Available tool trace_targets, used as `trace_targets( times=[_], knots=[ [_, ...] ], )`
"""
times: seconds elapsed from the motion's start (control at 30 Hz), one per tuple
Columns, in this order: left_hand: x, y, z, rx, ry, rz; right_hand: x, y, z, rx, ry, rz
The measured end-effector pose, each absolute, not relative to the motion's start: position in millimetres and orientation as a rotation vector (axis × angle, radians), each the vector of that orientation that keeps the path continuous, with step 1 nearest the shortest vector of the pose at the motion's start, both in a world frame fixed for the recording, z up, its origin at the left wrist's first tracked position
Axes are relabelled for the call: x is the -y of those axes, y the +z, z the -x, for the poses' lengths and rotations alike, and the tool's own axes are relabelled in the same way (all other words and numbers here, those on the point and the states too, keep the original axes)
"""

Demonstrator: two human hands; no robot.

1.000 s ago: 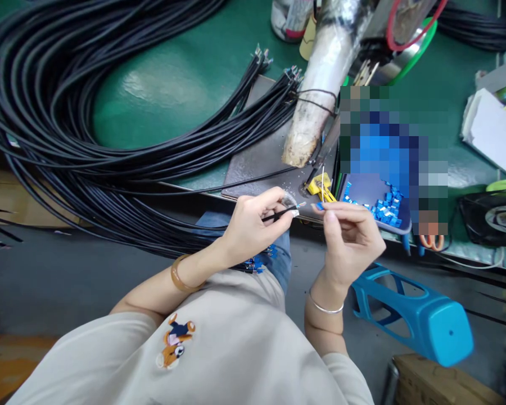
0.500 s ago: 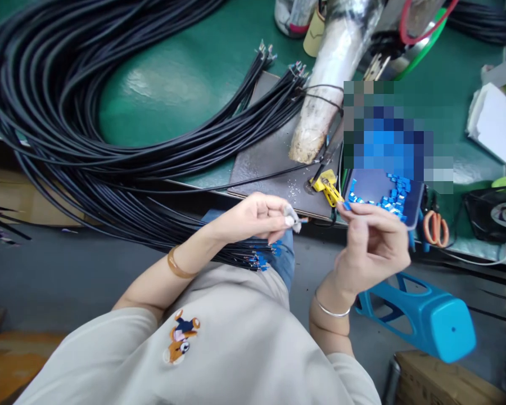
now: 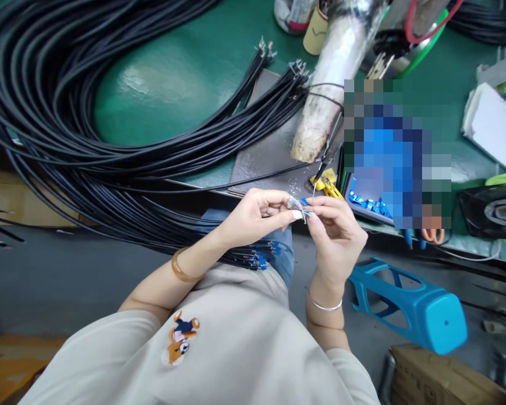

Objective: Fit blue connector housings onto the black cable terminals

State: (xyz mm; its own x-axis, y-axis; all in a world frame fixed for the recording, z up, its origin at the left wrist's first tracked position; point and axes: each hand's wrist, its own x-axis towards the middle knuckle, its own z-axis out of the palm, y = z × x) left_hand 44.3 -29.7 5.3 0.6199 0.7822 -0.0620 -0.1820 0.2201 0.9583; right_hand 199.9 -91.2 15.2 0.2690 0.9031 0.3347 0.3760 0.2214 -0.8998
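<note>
– how are the hands engaged?
– coloured wire ends point(image 3: 307, 214) are pinched by the left hand point(image 3: 257, 215), a small blue connector point(image 3: 304, 201) by the right hand point(image 3: 336, 232)
– and where is the connector held?
– between both sets of fingertips, near the edge of the green table point(image 3: 160, 84), by a yellow tool point(image 3: 330, 184)

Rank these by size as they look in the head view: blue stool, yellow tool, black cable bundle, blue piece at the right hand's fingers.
1. Black cable bundle
2. Blue stool
3. Yellow tool
4. Blue piece, clearly smallest as it shows
</note>
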Motion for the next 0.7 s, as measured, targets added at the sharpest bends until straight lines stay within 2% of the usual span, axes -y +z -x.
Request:
trace_targets(
  times=[0.7],
  knots=[
    [38,16,-50,-0.599,0.769,-1.277,89,8,-206,1.268,0.603,1.315]
  ],
)
